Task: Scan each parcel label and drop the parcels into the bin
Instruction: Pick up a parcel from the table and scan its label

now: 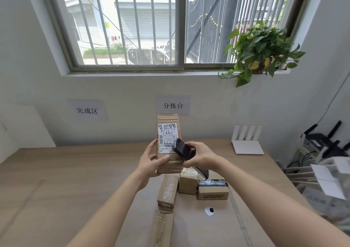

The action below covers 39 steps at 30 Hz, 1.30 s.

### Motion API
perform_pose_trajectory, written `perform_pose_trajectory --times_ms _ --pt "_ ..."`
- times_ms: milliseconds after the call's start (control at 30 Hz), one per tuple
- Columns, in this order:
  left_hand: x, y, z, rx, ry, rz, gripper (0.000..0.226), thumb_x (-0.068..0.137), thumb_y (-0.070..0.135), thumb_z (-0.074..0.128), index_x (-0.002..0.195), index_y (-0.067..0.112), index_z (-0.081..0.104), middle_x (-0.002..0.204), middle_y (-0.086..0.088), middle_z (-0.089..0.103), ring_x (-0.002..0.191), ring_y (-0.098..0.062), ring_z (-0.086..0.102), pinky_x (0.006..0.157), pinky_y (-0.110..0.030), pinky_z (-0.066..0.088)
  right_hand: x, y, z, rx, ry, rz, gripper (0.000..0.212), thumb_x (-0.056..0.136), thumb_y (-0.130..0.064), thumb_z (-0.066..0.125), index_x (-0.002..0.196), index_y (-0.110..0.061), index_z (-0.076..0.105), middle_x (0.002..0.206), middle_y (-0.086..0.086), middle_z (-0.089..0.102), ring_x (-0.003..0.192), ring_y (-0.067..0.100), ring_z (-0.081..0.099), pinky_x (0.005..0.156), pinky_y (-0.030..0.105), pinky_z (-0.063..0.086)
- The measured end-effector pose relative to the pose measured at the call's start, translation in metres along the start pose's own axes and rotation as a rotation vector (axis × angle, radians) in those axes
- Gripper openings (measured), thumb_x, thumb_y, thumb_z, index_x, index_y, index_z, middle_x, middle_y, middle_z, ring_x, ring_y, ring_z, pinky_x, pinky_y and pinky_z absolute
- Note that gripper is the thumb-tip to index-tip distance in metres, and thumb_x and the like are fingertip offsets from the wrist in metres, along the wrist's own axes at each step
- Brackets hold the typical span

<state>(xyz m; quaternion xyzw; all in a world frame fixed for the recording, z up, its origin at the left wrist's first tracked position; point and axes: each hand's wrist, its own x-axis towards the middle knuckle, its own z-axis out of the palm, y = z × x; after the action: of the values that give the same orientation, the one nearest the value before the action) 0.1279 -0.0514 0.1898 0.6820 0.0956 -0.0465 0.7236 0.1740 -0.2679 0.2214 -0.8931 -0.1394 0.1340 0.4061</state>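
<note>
cardboard parcel (168, 144) stands upright above the desk (75, 171), gripped by the left hand (151, 160), right hand (198, 156) clutching a scanner (182, 150) against its label (167, 136).

A held parcel (167, 144) stands upright above the table (75, 171), its shipping label (167, 136) facing the viewer, gripped at its lower left edge by the left hand (151, 161). The right hand (198, 156) holds a handheld scanner (182, 150) just right of the label, overlapping the parcel's right edge. On the table beneath lie four parcels: a long carton (167, 190), a small box (188, 182) to its right, a printed box (212, 190) further right, and a near carton (161, 227) closest to the viewer. A round grommet (209, 210) sits right of the near carton. A router (247, 139) stands at the table's rear right. Two wall signs (87, 110) hang behind, beneath the window (170, 25); a potted plant (261, 51) occupies the sill's right end.
</note>
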Motion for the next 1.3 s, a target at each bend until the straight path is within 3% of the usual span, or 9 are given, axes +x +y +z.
perform_pose_trajectory --times_ms 200,367,567,833,1033,1300 --pt "-0.001 0.006 0.002 0.027 0.069 0.063 0.081 0.078 0.019 0.084 0.138 0.056 0.043 0.122 -0.005 0.061 0.104 -0.023 0.067 0.07 -0.036 0.061 -0.005 -0.015 -0.003 -0.225 0.106 0.033 0.085 0.055 -0.036 0.084 0.136 -0.033 0.057 0.116 -0.014 0.065 0.108 0.012 0.062 0.093 0.039 0.056" --pt "-0.007 0.009 -0.005 0.053 0.1 0.098 0.083 0.079 0.015 0.083 0.141 0.051 0.04 0.119 -0.004 0.063 0.104 -0.021 0.067 0.067 -0.031 0.057 -0.011 -0.031 -0.016 -0.387 0.186 0.018 0.077 0.06 -0.036 0.088 0.13 -0.037 0.054 0.109 -0.013 0.062 0.104 0.015 0.062 0.082 0.03 0.048" --pt "-0.013 0.009 -0.023 0.075 0.123 0.103 0.085 0.081 0.011 0.081 0.147 0.044 0.038 0.116 -0.004 0.062 0.104 -0.021 0.066 0.066 -0.026 0.055 -0.02 -0.047 -0.031 -0.467 0.246 -0.012 0.08 0.063 -0.033 0.086 0.136 -0.036 0.053 0.12 -0.011 0.064 0.106 0.018 0.063 0.088 0.034 0.054" --pt "-0.029 0.021 -0.041 0.088 0.129 0.127 0.082 0.084 0.01 0.078 0.148 0.042 0.038 0.109 0.004 0.059 0.098 -0.014 0.063 0.065 -0.025 0.051 -0.038 -0.073 -0.036 -0.519 0.273 -0.028 0.083 0.063 -0.033 0.083 0.14 -0.037 0.052 0.127 -0.012 0.063 0.108 0.023 0.063 0.082 0.031 0.048" --pt "-0.044 0.026 -0.055 0.081 0.141 0.141 0.082 0.082 0.013 0.08 0.144 0.046 0.039 0.116 0.003 0.061 0.103 -0.014 0.063 0.067 -0.026 0.052 -0.051 -0.093 -0.029 -0.525 0.277 -0.043 0.078 0.066 -0.03 0.083 0.139 -0.035 0.054 0.125 -0.011 0.063 0.109 0.019 0.061 0.082 0.029 0.039" --pt "-0.071 0.029 -0.077 0.091 0.147 0.154 0.081 0.082 0.011 0.079 0.144 0.045 0.039 0.113 0.006 0.061 0.101 -0.013 0.062 0.067 -0.025 0.052 -0.072 -0.117 -0.014 -0.612 0.282 -0.054 0.077 0.064 -0.035 0.085 0.136 -0.034 0.055 0.122 -0.01 0.065 0.105 0.019 0.063 0.084 0.029 0.047"
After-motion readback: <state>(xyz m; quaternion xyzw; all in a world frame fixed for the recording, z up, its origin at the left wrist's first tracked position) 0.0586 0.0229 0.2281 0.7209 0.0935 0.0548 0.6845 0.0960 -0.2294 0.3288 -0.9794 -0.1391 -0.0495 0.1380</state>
